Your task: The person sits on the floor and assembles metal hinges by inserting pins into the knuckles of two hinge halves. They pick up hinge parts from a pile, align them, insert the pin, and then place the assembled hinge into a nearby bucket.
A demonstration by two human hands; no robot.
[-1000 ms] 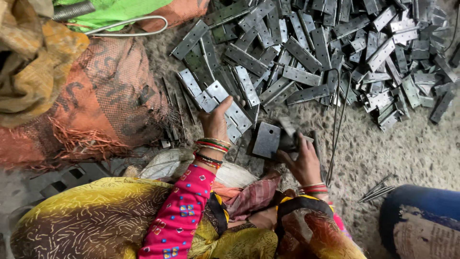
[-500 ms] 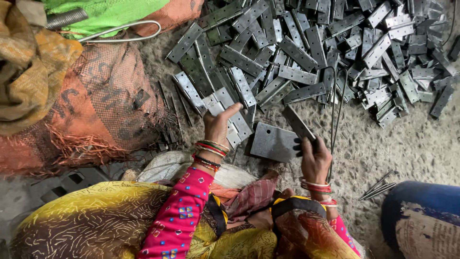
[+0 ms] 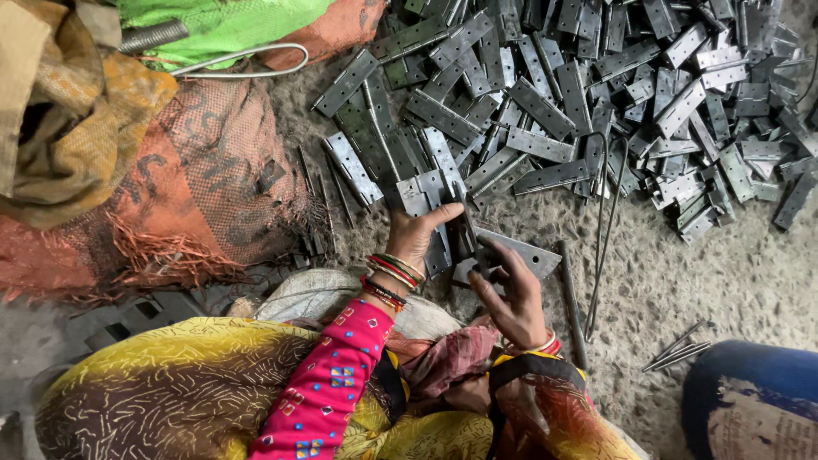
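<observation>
My left hand (image 3: 417,236), with bangles at the wrist and a pink sleeve behind it, grips the left leaf of a grey metal hinge (image 3: 464,243). My right hand (image 3: 509,294) holds the same hinge from the right; its other flat leaf (image 3: 524,253) sticks out past my fingers. The hinge is held just above the rough floor, at the near edge of a large pile of similar metal hinge plates (image 3: 579,94).
A long thin bent wire rod (image 3: 607,204) and a metal pin (image 3: 569,294) lie on the concrete beside my right hand. Several pins (image 3: 677,347) lie near a blue container (image 3: 750,400). Orange and brown sacks (image 3: 162,187) fill the left; green cloth (image 3: 221,25) above.
My right hand has moved left and closer to my left hand. The hinge leaf, earlier spread out flat and wide between them, is now swung in and partly covered by my fingers.
</observation>
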